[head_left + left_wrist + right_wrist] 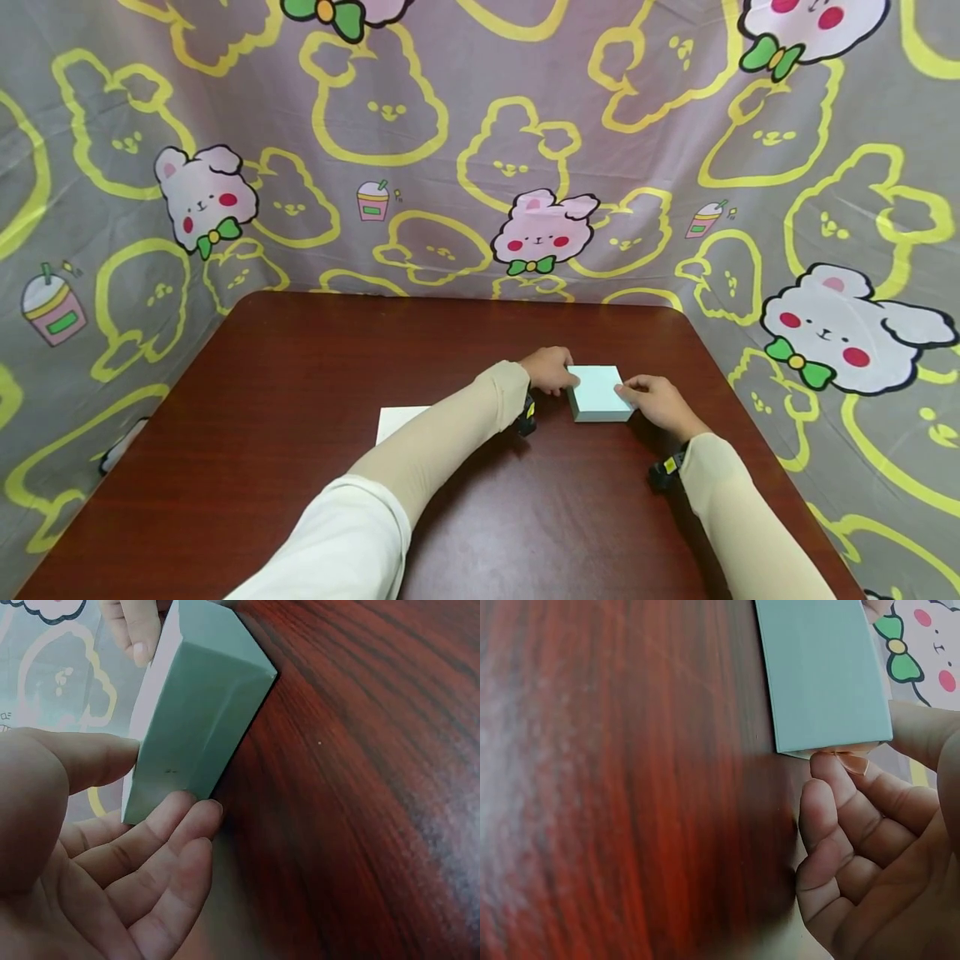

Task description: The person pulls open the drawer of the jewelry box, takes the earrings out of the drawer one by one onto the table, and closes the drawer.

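Note:
A flat, square mint-green box (pixel 597 389) lies on the table, its pale top facing up. At its left end, my left hand (pixel 551 369) grips it; in the left wrist view the thumb (pixel 105 759) presses the top edge and the fingertips touch the lower side. My right hand (pixel 660 406) holds the opposite end. The right wrist view shows that thumb (pixel 922 735) at the top edge, with curled fingers by a small peach-coloured ribbon tab (pixel 855 763) at the box's end. Whether the tab itself is pinched is unclear.
A white sheet or flat white thing (pixel 396 419) lies left of the box, partly hidden under my left forearm. The dark red-brown wooden table (pixel 315 350) ends at a patterned curtain (pixel 420 83) behind and on both sides.

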`<state>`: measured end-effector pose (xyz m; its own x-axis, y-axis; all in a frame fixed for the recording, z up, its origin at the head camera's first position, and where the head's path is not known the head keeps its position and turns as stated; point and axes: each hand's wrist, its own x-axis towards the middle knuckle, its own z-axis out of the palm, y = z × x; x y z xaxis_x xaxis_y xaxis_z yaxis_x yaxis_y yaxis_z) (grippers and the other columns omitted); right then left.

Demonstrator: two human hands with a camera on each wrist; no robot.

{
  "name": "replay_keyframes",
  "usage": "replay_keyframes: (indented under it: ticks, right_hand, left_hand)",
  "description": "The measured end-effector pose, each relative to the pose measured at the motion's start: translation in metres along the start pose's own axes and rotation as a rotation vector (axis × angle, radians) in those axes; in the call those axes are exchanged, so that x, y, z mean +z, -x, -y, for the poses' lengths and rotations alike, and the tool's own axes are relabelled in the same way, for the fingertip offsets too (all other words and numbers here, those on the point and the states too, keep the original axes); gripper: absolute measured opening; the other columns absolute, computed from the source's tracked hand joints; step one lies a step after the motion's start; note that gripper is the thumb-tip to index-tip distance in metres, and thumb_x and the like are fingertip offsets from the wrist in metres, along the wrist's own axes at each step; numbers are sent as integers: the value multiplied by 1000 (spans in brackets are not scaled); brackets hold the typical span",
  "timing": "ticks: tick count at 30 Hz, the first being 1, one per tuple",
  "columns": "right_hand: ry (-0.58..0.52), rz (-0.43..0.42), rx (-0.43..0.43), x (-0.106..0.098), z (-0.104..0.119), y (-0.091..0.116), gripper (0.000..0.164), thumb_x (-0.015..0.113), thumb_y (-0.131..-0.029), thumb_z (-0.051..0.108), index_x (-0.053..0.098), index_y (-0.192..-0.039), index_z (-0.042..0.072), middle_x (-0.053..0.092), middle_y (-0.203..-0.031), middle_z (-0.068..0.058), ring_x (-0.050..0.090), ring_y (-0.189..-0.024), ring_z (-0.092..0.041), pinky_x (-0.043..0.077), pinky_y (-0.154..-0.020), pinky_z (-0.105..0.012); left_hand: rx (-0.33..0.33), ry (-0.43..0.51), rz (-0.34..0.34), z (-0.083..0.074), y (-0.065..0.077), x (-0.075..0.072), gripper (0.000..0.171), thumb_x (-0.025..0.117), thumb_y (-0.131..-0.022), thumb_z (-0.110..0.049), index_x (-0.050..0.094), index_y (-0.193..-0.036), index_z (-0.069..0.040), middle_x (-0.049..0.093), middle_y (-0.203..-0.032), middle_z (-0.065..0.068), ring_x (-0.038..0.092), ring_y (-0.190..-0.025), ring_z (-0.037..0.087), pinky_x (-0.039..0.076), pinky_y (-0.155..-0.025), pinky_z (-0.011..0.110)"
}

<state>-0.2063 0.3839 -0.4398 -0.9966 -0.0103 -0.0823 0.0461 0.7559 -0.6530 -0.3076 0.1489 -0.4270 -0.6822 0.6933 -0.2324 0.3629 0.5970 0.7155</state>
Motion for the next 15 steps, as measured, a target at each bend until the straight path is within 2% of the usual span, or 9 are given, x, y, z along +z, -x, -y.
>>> replay_keyframes:
  ticks: [6,15]
  right_hand:
    - [2,18,0,2,1,0,52,59,-95,50,65,-111,1,61,-83,-5,56,-77,-21,44,-70,-37]
    - [6,26,-9,5,4,2,50,60,-95,48,66,-109,0,61,-78,-4,56,-74,-20,43,-70,-37]
  left_hand:
    - [0,-13,9,2,1,-2,39,67,-93,-26,54,-122,-4,66,-84,6,66,-69,16,52,-59,27]
    - [19,-21,38,4,7,-6,41,67,-94,-27,53,-125,-3,67,-86,7,67,-73,17,53,-62,27]
